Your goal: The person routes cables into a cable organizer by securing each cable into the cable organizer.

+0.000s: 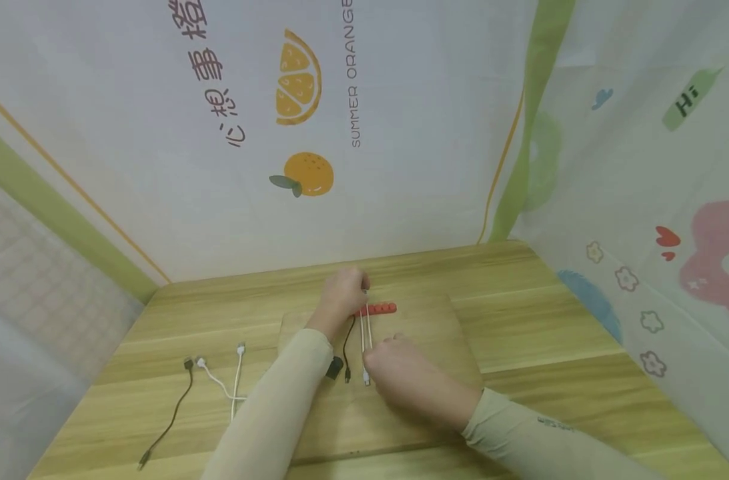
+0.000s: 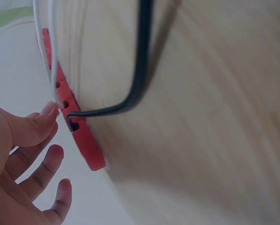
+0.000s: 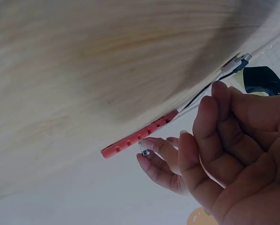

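Note:
A red cable holder [image 1: 388, 308] with a row of slots lies near the far edge of a wooden board [image 1: 436, 407]. A black cable [image 2: 140, 61] sits in one of its end slots. Beside it a white cable [image 1: 363, 337] runs in two strands toward the front, its one plug [image 1: 367, 380] lying on the board. At the holder, my left hand [image 1: 341, 293] pinches the white cable's metal plug end [image 3: 146, 152] between thumb and forefinger, the other fingers loosely spread. My right hand [image 1: 403, 370] pinches the white strand nearer the front, thumb and forefinger together.
To the left on the wooden table [image 1: 130, 400] lie another black cable [image 1: 175, 410] and white cables [image 1: 239, 373], partly behind the left sleeve [image 1: 268, 413]. A printed white curtain [image 1: 412, 200] hangs behind the table. A black device [image 1: 335, 368] sits at the left forearm.

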The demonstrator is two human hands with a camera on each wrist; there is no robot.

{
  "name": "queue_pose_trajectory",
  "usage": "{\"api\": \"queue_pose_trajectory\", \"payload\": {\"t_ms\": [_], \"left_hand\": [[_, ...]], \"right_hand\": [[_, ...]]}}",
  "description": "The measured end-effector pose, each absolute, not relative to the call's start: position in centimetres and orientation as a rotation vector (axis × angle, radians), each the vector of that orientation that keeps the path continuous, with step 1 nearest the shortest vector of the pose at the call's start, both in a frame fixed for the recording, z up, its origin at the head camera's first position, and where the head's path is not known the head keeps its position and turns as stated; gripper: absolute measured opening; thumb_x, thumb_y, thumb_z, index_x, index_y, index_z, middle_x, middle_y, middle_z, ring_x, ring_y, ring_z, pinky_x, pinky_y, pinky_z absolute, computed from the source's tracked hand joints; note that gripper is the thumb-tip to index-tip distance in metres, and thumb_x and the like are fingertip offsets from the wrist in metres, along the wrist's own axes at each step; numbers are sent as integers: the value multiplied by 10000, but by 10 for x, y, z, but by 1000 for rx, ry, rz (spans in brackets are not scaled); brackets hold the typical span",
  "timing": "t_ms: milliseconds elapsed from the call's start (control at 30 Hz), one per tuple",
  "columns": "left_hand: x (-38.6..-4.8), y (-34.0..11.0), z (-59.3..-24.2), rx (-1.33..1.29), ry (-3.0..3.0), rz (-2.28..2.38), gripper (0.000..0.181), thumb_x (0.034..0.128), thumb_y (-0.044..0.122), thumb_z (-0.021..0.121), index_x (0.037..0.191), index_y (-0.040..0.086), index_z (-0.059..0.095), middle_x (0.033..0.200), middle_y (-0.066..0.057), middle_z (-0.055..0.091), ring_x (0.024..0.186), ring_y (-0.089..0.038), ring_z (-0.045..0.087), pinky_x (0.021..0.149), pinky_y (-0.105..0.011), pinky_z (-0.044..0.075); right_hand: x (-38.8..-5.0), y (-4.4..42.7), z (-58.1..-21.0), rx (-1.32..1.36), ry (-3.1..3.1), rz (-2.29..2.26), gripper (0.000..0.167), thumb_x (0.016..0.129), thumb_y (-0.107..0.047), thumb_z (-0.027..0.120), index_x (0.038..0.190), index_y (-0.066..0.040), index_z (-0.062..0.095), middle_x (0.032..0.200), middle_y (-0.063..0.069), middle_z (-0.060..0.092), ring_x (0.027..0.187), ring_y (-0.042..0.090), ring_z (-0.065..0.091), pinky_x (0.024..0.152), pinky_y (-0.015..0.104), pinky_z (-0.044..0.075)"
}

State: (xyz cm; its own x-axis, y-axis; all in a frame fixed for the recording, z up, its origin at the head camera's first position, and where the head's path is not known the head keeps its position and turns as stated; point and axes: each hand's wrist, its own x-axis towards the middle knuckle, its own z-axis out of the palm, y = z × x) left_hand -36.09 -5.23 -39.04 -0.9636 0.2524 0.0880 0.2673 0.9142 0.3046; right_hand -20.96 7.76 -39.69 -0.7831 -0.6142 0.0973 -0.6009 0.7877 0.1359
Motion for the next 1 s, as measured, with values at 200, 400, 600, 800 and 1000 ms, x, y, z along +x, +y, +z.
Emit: {"api": "queue_pose_trajectory", "payload": {"t_ms": [200,400,600,800,1000], "left_hand": [[-364,-50,-397,-393,-3034,-465,167,912,80,731,1055,141,790,1101,-31,789,988,-236,713,916,-468,596],[-364,-46,-398,-378,-3053,-412,136,897,93,747,1018,149,771,1069,-24,782,958,-229,701,928,-480,580],[-366,-47,-398,-371,-3053,-372,149,894,108,747,1026,164,785,1082,-14,793,984,-244,712,965,-513,562],[-363,-46,-393,-423,-3092,-350,237,940,114,735,1168,155,785,1237,-31,782,1167,-291,718,1065,-557,532],[-359,-50,-390,-480,-3171,-341,291,998,106,671,1269,141,771,1353,-55,742,1296,-284,673,1073,-559,547]], "right_hand": [[-206,76,-400,1005,-2790,-234,102,862,-138,778,801,-189,714,750,-33,709,663,131,627,642,307,453],[-205,74,-404,1021,-2750,-330,118,861,-154,782,769,-206,730,736,-53,707,644,134,637,683,336,511],[-204,72,-405,1024,-2767,-348,112,853,-140,775,771,-200,728,724,-51,691,608,127,587,641,310,460],[-205,73,-405,1002,-2849,-276,88,860,-127,763,805,-171,711,745,-19,686,614,147,575,621,310,475],[-202,72,-403,999,-2885,-236,92,874,-141,729,792,-150,689,717,-15,658,590,144,531,584,314,461]]}}
